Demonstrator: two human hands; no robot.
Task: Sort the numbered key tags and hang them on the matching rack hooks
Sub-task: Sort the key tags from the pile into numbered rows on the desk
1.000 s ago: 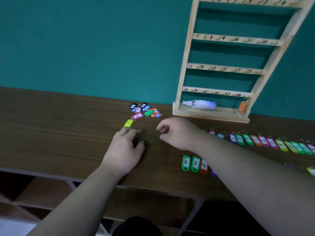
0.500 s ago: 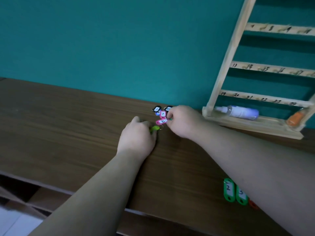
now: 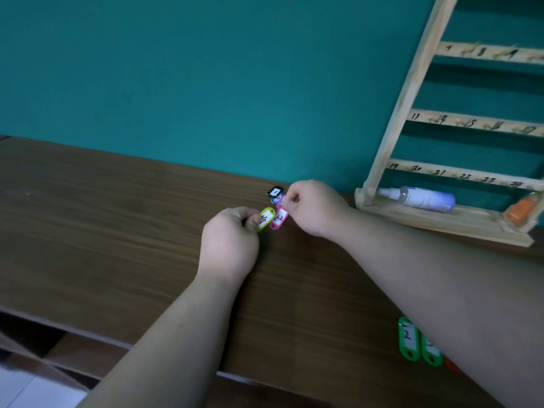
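Head | yellow tag [image 3: 266, 218] "14" | pink tag [image 3: 279, 220] "22" | green tag [image 3: 407, 338] "2"

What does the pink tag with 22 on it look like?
The pink tag is a small oblong of shiny plastic with rounded ends. A white label in its middle reads 22 in black handwriting. It lies tilted, and its lower end seems to have a small hole. The right hand pinches its upper end, hiding any ring there. Its side meets the yellow-green tag that the left hand holds. Whether it rests on the table cannot be told.
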